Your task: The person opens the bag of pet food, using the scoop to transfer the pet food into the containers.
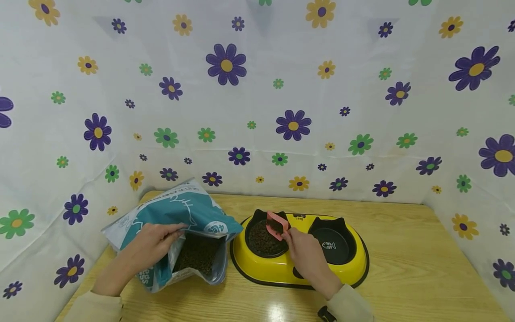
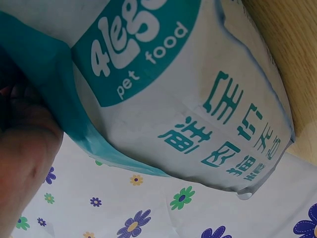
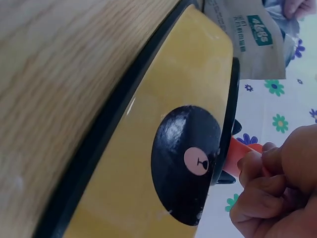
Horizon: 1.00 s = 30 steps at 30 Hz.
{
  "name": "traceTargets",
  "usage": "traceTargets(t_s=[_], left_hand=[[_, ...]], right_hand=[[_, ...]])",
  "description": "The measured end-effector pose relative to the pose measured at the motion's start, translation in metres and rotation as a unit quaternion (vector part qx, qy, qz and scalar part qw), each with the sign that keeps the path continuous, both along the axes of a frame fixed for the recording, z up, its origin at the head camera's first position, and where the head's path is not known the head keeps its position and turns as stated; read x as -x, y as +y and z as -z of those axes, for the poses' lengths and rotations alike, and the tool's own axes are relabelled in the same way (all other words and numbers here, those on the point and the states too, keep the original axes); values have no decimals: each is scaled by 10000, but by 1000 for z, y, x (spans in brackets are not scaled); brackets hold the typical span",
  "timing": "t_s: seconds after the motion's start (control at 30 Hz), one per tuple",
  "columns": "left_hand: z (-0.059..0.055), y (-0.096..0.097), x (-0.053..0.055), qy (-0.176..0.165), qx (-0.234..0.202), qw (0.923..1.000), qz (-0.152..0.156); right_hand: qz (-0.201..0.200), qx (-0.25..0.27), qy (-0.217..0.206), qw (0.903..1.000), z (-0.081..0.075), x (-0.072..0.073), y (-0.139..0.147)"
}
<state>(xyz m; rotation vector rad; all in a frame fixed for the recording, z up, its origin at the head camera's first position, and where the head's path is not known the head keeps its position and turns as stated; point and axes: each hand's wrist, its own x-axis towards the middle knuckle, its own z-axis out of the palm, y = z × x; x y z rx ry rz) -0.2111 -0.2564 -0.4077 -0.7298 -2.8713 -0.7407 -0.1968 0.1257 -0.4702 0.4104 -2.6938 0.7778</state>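
Observation:
My right hand (image 1: 307, 257) pinches a pink scoop (image 1: 276, 226) by its handle and holds it tilted over the left bowl (image 1: 249, 248) of a yellow double pet feeder (image 1: 277, 275). Brown kibble (image 1: 263, 238) lies in that bowl, and some shows in the scoop. The right bowl (image 1: 333, 243), black with a fish drawing, holds no kibble. On the left, my left hand (image 1: 150, 246) grips the top edge of a teal and white pet food bag (image 1: 173, 208). The bag leans over with its mouth spread, and dark kibble (image 1: 196, 255) is visible inside.
A wooden table (image 1: 422, 259) carries the bag and feeder side by side. White cloth (image 1: 257, 107) printed with flowers hangs behind the table and along both sides. A dark object (image 1: 326, 314) shows by my right sleeve.

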Motion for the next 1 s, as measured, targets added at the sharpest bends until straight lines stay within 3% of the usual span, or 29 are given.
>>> traceTargets(t_s=[0.3,0.5,0.67,0.7,0.77,0.83,0.87,0.9,0.93,1.0], left_hand=[[-1,-1,0,19,25,10000,32],[0,-1,0,-23,16,10000,11],[-1,0,0,-55,36,10000,-2],[-1,0,0,-54,34,10000,-1],[-2,1,0,-31,37,10000,-1],[-2,1,0,-29,26,10000,2],[-3,1,0,-30,27,10000,1],[-3,2,0,-39,33,10000,-5],[-3,2,0,-42,39,10000,-11],[-3,2,-1,-50,53,10000,-21]], right_hand=[[26,-1465,925,9849,2,-3,-8],[336,-1886,1204,9741,2,-4,-3],[472,-1897,1764,9647,0,-3,5],[476,-1732,1837,9664,-1,-3,7],[436,-1091,1613,9799,-3,-3,10],[282,-34,912,9954,-7,-4,12],[180,595,430,9971,-9,-5,13],[68,1265,-116,9919,-12,-6,13],[-20,1838,-698,9805,-15,-8,13],[-273,2774,-1779,9438,-20,-12,13]])
